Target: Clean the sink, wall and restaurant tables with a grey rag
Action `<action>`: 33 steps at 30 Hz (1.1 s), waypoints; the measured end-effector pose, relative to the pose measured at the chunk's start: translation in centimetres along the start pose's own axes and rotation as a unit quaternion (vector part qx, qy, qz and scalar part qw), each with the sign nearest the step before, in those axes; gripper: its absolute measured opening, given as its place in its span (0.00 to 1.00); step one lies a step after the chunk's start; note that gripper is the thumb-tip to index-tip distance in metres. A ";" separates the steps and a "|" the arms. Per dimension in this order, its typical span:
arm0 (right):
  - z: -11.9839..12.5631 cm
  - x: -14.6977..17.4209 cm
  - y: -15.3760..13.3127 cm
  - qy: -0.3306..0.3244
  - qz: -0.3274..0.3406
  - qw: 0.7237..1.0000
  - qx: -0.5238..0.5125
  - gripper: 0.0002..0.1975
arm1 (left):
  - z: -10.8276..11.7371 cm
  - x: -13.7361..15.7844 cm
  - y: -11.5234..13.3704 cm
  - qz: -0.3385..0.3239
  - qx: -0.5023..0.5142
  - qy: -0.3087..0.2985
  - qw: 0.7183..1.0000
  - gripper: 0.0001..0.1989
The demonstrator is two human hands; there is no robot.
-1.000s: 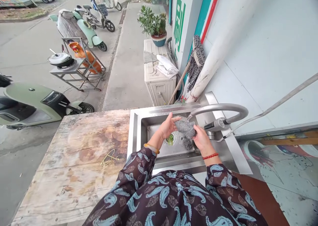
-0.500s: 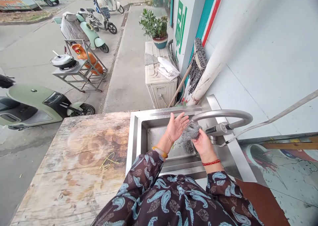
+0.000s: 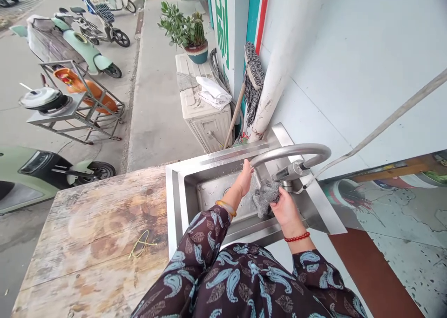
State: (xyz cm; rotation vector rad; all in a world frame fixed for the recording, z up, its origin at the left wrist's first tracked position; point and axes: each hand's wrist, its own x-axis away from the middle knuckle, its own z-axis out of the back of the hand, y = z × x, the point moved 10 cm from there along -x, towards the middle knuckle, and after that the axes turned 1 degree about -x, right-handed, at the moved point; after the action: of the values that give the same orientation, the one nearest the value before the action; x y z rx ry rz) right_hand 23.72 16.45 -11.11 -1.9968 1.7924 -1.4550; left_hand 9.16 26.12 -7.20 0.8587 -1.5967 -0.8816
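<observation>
My right hand [image 3: 285, 207] pinches a grey, mesh-like steel wool scrubber [image 3: 268, 194] over the right part of the metal sink [image 3: 174, 201]. The scrubber hangs loosely toward the basin floor; whether it is one piece or two, I cannot tell. Beside the spout end of the curved faucet [image 3: 296, 149], my left hand [image 3: 243, 182] is raised edge-on, its fingers stretched out and holding nothing. Water drops dot the basin and its rim.
Left of the sink is a worn wooden tabletop [image 3: 101, 234] with a thin yellow-green string [image 3: 141, 244]. Behind stand a white cabinet-like unit [image 3: 209, 127] with a potted plant [image 3: 196, 52], and a mop [image 3: 254, 71]. A gas cylinder [image 3: 101, 99] and scooters are farther left.
My left hand has turned from palm-up to edge-on by the spout. The scrubber in my right hand has dropped lower, away from the spout. The view has shifted to the right.
</observation>
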 end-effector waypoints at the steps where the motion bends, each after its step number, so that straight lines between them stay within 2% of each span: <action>1: 0.0 0.2 0.1 0.006 -0.015 1.000 -0.013 0.06 | 0.3 -0.1 0.1 -0.006 -0.019 0.015 1.000 0.34; 3: -0.5 0.5 0.2 0.010 -0.041 0.998 -0.035 0.06 | 1.0 -0.2 0.3 -0.017 -0.034 0.034 0.999 0.31; 7: -2.8 1.0 -0.8 -0.036 -0.034 0.997 -0.055 0.05 | 2.6 0.9 0.0 -0.036 -0.047 0.036 0.998 0.26; 13: -5.8 1.0 -2.1 -0.073 -0.043 0.995 -0.045 0.03 | 3.8 4.5 -4.2 -0.014 -0.047 -0.003 0.999 0.13; 17: -6.3 1.0 -2.8 -0.047 -0.059 0.993 -0.086 0.04 | 5.9 5.9 -5.1 -0.037 -0.042 0.038 0.998 0.06; 20: -6.0 1.2 -2.9 -0.022 -0.070 0.990 -0.117 0.06 | 7.4 6.5 -4.7 -0.058 -0.044 0.065 0.995 0.08; 23: -6.2 1.4 -2.6 -0.026 -0.082 0.988 -0.127 0.08 | 7.1 6.4 -4.0 -0.078 -0.055 0.060 0.994 0.08; 26: -6.7 1.3 -2.4 -0.047 -0.083 0.990 -0.108 0.07 | 5.2 5.4 -3.3 -0.102 -0.070 0.046 0.991 0.15; 28: -7.1 1.0 -2.7 -0.063 -0.070 0.992 -0.086 0.06 | 4.3 4.5 -3.2 -0.105 -0.078 0.043 0.991 0.13; 30: -7.5 0.6 -3.2 -0.071 -0.050 0.993 -0.073 0.08 | 4.2 3.9 -3.1 -0.102 -0.077 0.046 0.991 0.06; 33: -8.3 -0.1 -3.6 -0.077 -0.033 0.994 -0.072 0.09 | 5.3 3.8 -2.9 -0.101 -0.059 0.051 0.992 0.06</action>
State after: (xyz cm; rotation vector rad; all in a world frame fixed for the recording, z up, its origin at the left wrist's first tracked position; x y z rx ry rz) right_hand 20.78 21.81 -4.42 -2.1894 1.8287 -1.1807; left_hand 3.59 22.05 -8.91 0.9773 -1.3730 -1.0472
